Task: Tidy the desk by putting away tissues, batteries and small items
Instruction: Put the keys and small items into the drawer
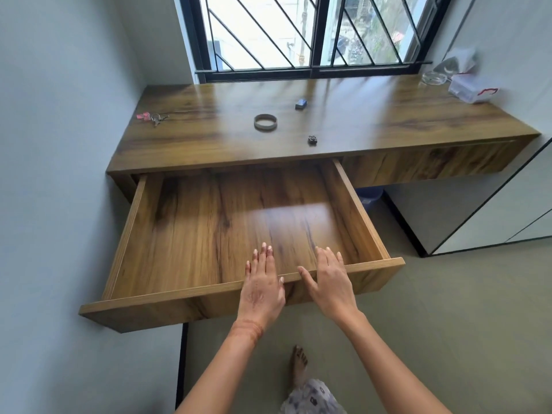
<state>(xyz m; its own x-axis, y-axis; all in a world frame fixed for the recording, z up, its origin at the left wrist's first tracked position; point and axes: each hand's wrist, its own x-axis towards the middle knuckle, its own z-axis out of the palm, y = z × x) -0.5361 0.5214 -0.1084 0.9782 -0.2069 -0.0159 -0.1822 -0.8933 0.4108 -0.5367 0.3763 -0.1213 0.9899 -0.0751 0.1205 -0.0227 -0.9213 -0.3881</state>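
Left hand point(263, 283) and right hand point(328, 279) lie flat, fingers straight, over the drawer point(179, 291) front. Band point(265, 122), keys point(155, 117) and tissues point(472, 88) sit well beyond them on the desk point(388, 118).

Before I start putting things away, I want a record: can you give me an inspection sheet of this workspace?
Surface: wooden desk, glossy; its left drawer pulled out.
Job's things: tissue pack far right; keys with pink tag far left; wristband, small dark block and small black item mid-desk.
Clutter: glass ashtray and crumpled clear plastic beside the tissue pack.
Grips: left hand and right hand flat, fingers straight, over the drawer's front edge, holding nothing.
Cables: nothing seen.
Surroundings: barred window behind; blue bin under the desk.
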